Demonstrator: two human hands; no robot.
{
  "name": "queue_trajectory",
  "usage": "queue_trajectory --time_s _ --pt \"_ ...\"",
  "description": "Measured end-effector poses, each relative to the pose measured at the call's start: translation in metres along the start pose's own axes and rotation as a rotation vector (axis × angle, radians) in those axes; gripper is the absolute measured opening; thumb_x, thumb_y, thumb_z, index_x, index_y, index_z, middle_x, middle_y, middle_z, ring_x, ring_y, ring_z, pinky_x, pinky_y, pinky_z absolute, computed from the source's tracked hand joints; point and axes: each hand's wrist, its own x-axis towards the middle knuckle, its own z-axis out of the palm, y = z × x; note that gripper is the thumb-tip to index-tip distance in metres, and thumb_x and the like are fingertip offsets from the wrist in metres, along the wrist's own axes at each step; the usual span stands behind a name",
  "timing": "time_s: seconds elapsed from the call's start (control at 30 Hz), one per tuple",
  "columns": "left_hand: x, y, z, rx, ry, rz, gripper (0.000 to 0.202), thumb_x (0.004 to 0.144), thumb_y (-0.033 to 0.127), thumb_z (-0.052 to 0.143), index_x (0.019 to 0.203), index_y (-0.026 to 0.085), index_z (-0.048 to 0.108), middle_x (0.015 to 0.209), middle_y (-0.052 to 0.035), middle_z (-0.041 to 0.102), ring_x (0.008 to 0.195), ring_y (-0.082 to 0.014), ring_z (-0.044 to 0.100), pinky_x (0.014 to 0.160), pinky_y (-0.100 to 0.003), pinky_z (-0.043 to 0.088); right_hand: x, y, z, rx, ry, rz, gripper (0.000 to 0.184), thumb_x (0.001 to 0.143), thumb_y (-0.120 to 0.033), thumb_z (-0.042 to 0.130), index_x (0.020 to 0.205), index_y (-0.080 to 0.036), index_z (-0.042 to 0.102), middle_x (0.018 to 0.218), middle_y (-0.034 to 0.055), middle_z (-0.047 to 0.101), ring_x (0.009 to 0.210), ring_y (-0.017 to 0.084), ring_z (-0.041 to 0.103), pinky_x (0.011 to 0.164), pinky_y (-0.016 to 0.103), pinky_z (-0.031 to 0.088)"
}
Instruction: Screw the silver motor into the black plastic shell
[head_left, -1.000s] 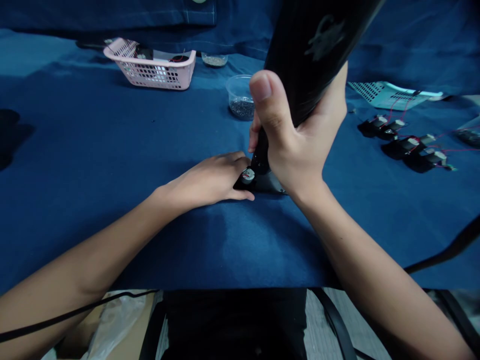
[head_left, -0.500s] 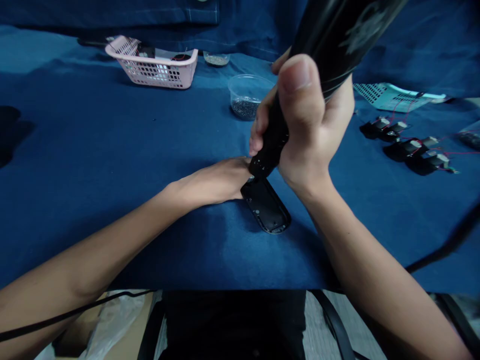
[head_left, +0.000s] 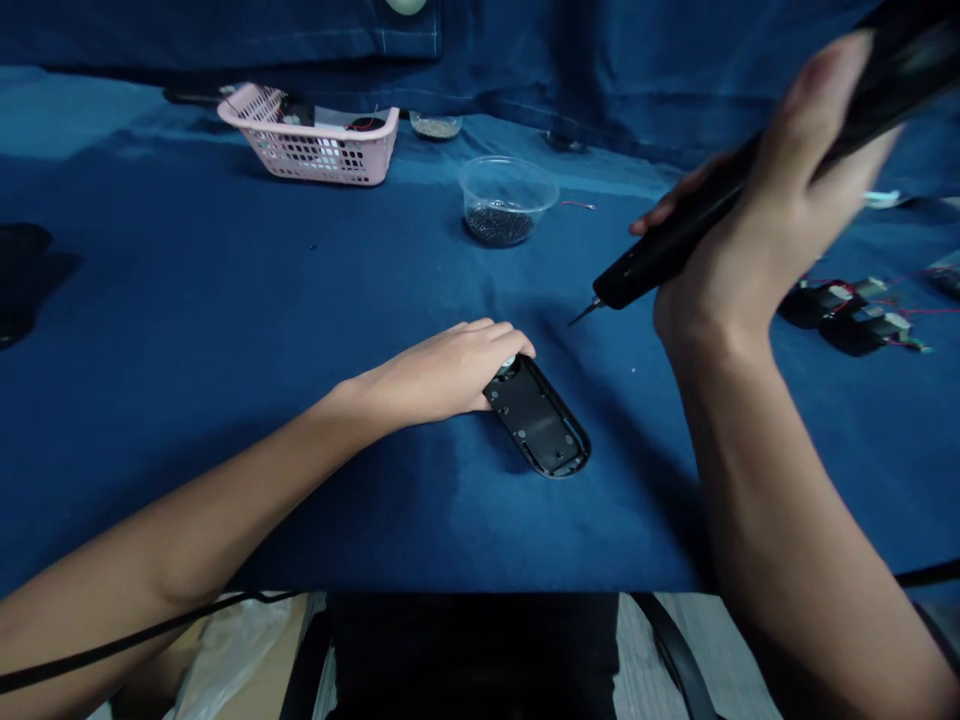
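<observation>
And here we are, mid-frame: the left hand (head_left: pixel 465 370) is closed over the upper end of a black plastic case (head_left: pixel 541 425), fingers curled around that edge, pressing it to the blue-covered desk (head_left: pixel 360 510). The case lies just right of centre, its hollow inside facing up, its rounded end slanting toward the lower right, with a pale round part peeping out beneath the fingers. Over on the upper right, the right hand (head_left: pixel 765 240) is wrapped around a thick black screwdriver (head_left: pixel 652 262), thumb along the handle, its thin bit (head_left: pixel 583 314) pointing down-left, clear of the case! Above centre sits a clear tub (head_left: pixel 514 188) with small dark bits in the bottom; upper left, a pink basket (head_left: pixel 360 163) with dark things inside; and at the right edge, black parts (head_left: pixel 851 333) trailing red wires
</observation>
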Motion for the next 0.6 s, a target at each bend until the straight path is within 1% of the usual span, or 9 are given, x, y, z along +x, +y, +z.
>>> queue_trajectory --time_s 0.03,0.07,0.13,0.2,0.23,0.3,0.4,0.5,0.6 --pt "0.0 0.0 0.0 0.015 -0.002 -0.006 0.041 0.085 0.013 0.068 0.123 0.018 0.054 0.115 -0.0048 0.06 0.107 -0.0215 0.055 0.093 -0.032 0.041 0.003 0.016 -0.003 0.02 0.036 0.034 0.028 0.09 -0.053 0.053 0.096 -0.031 0.038 0.067 -0.005 0.045 0.057 0.015 0.054 0.053 0.029 0.052" --pt "0.0 0.001 0.001 0.023 -0.002 -0.014 0.041 0.085 0.014 0.068 0.123 0.019 0.054 0.115 -0.0046 0.06 0.107 -0.0217 0.055 0.093 -0.032 0.041 0.006 0.032 -0.008 0.047 0.045 0.15 0.027 0.089 -0.05 0.055 0.089 -0.03 0.038 0.065 -0.0054 0.046 0.056 0.015 0.054 0.054 0.031 0.053" --pt "0.0 0.0 0.001 0.017 -0.005 -0.029 0.041 0.086 0.015 0.067 0.124 0.019 0.053 0.118 -0.0046 0.061 0.109 -0.0219 0.055 0.094 -0.033 0.041 0.012 0.064 -0.018 0.051 0.05 0.442 0.019 0.089 -0.04 0.05 0.082 -0.028 0.037 0.065 -0.0047 0.047 0.057 0.015 0.056 0.058 0.035 0.057" --pt "0.0 0.0 0.0 0.001 -0.022 -0.048 0.043 0.086 0.015 0.064 0.127 0.02 0.052 0.121 -0.0051 0.06 0.111 -0.0225 0.054 0.096 -0.035 0.041 0.018 0.087 -0.028 -0.038 -0.069 0.613 0.017 0.088 -0.035 0.048 0.078 -0.026 0.039 0.067 -0.0023 0.048 0.065 0.017 0.061 0.062 0.037 0.059" --pt "-0.001 0.001 -0.001 -0.003 -0.04 -0.06 0.047 0.085 0.016 0.062 0.13 0.021 0.051 0.123 -0.0053 0.059 0.112 -0.0229 0.054 0.097 -0.035 0.041 0.021 0.095 -0.031 -0.112 -0.102 0.641 0.017 0.088 -0.034 0.048 0.076 -0.025 0.04 0.067 -0.0014 0.049 0.067 0.018 0.062 0.062 0.038 0.059" --pt "-0.004 0.002 -0.005 -0.005 -0.085 -0.096 0.061 0.081 0.016 0.06 0.139 0.024 0.044 0.13 -0.006 0.056 0.115 -0.0246 0.053 0.098 -0.038 0.041 0.024 0.101 -0.037 -0.299 -0.144 0.619 0.018 0.088 -0.035 0.049 0.076 -0.024 0.042 0.068 -0.0001 0.051 0.069 0.019 0.063 0.063 0.039 0.058" --pt "-0.01 0.005 -0.011 -0.006 -0.133 -0.152 0.077 0.078 0.013 0.054 0.149 0.026 0.029 0.141 -0.0075 0.049 0.125 -0.027 0.048 0.104 -0.041 0.038 0.027 0.097 -0.043 -0.66 -0.206 0.521 0.031 0.084 -0.049 0.061 0.073 -0.022 0.051 0.067 0.0027 0.054 0.074 0.023 0.064 0.074 0.047 0.057" --pt "-0.015 0.005 -0.016 -0.028 -0.113 -0.209 0.068 0.081 0.015 0.052 0.145 0.026 0.032 0.139 -0.0085 0.05 0.125 -0.0265 0.05 0.102 -0.04 0.041 0.029 0.09 -0.046 -0.892 -0.287 0.497 0.045 0.072 -0.061 0.072 0.061 -0.021 0.055 0.06 0.0061 0.055 0.078 0.031 0.065 0.088 0.058 0.05" --pt "-0.015 0.004 -0.018 -0.027 -0.036 -0.274 0.05 0.084 0.03 0.059 0.131 0.026 0.043 0.123 -0.0075 0.057 0.112 -0.0265 0.057 0.089 -0.038 0.047 0.026 0.087 -0.045 -1.018 -0.346 0.475 0.049 0.076 -0.065 0.066 0.055 -0.022 0.054 0.053 0.0072 0.053 0.079 0.035 0.066 0.091 0.06 0.046"
